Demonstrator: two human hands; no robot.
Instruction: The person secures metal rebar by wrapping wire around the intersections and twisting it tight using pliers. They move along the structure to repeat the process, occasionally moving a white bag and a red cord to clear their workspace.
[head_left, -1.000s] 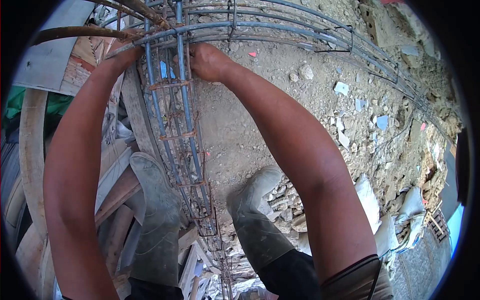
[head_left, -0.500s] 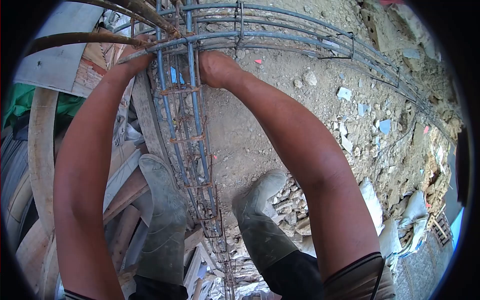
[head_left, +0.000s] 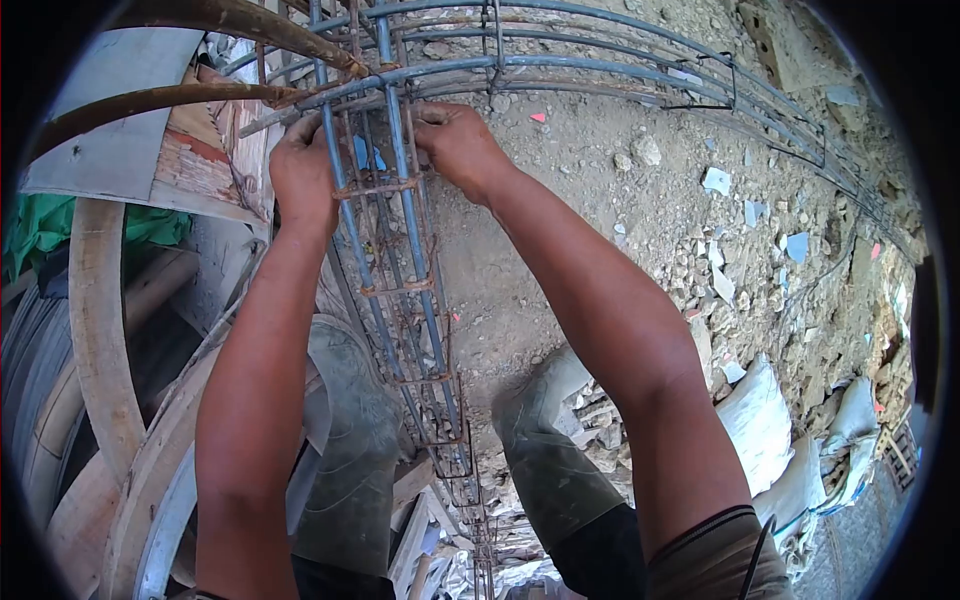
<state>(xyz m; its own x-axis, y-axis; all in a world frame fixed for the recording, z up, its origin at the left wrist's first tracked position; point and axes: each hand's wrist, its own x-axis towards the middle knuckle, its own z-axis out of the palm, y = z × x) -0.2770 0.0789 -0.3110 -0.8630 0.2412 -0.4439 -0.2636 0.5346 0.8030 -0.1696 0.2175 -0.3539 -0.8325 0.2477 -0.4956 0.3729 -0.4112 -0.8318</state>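
Note:
A cage of blue-grey steel rebar (head_left: 428, 310) with rusty stirrups runs down between my boots. It meets another rebar cage (head_left: 600, 67) that crosses at the top. My left hand (head_left: 302, 172) is at the left side of the upright cage, just below the crossing, with its fingers curled together. On the other side, my right hand (head_left: 463, 148) is closed with its fingertips against the bars. What either hand pinches is hidden or too small to make out. Thick rusty bars (head_left: 170, 95) come in from the upper left, close above my left hand.
Wooden boards (head_left: 100, 320) and a green sheet (head_left: 45, 230) are piled at the left. Dirt with stones and broken tile pieces (head_left: 796, 246) covers the right. White sacks (head_left: 757, 425) lie at the lower right. My boots (head_left: 350, 400) stand astride the cage.
My left hand has come down from behind the crossing bars to the cage's left side. The right hand has shifted slightly, showing more fingers. The view has moved a little left.

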